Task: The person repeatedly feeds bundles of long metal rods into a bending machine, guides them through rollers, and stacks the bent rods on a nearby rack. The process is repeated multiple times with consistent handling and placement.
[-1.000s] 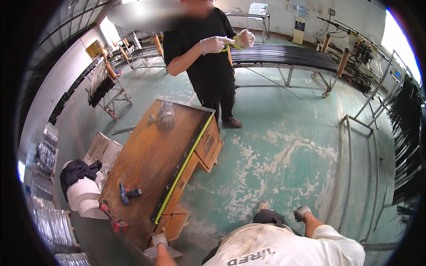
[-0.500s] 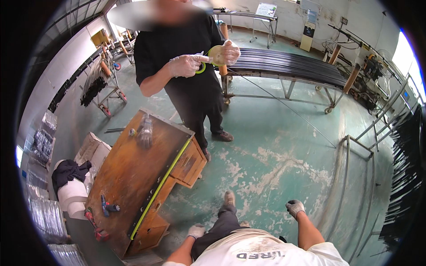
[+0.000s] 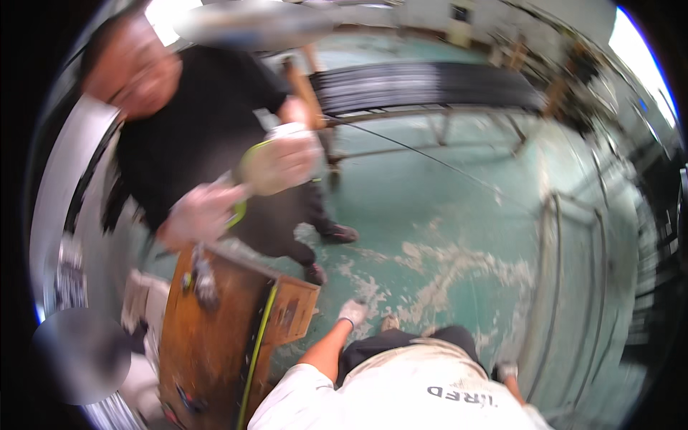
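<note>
My left hand [image 3: 352, 313], in a pale work glove, hangs over the floor ahead of my body, to the right of the wooden desk [image 3: 215, 351]. Nothing shows in it, but motion smears its fingers. Low at my right side is my right hand [image 3: 506, 371], gloved with darker fingertips; its fingers are blurred and partly hidden, and no held thing can be made out. The metal frame [image 3: 552, 287] is what stands nearest to it. At the left, a co-worker in black with white gloves holds a round pale disc with a green rim [image 3: 259, 170] between both hands.
A tape-like yellow strip [image 3: 259, 337] runs along the desk's edge. On the desk lie a dark glove [image 3: 206, 283] and blurred tools [image 3: 190, 400]. Beyond stands a wheeled rack of long black strips [image 3: 430, 86]. A thin rod [image 3: 416, 147] slants from it above the worn green floor.
The view has shifted, and the co-worker appears closer and further left. My left hand has swung forward; my right hand has dropped back beside my body.
</note>
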Demonstrator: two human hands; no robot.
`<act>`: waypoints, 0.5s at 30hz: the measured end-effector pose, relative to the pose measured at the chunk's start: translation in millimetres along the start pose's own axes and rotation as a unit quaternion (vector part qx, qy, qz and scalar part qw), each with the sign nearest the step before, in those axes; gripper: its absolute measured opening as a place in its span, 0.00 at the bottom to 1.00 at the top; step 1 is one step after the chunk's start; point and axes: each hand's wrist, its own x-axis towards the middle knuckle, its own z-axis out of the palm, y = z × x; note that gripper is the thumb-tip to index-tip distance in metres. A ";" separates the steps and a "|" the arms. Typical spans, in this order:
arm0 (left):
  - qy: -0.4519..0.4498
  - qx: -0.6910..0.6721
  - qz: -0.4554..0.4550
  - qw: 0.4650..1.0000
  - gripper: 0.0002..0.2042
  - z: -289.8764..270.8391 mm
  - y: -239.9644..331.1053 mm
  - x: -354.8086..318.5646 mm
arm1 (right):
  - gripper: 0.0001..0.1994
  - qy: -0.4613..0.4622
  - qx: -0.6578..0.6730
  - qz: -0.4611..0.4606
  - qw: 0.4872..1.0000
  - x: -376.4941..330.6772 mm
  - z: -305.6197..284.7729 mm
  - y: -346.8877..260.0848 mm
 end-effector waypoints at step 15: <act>-0.143 0.139 -0.069 0.977 0.21 23.7 163.7 139.8 | 0.11 -0.027 -0.006 -0.025 0.999 182.1 -23.3 -272.6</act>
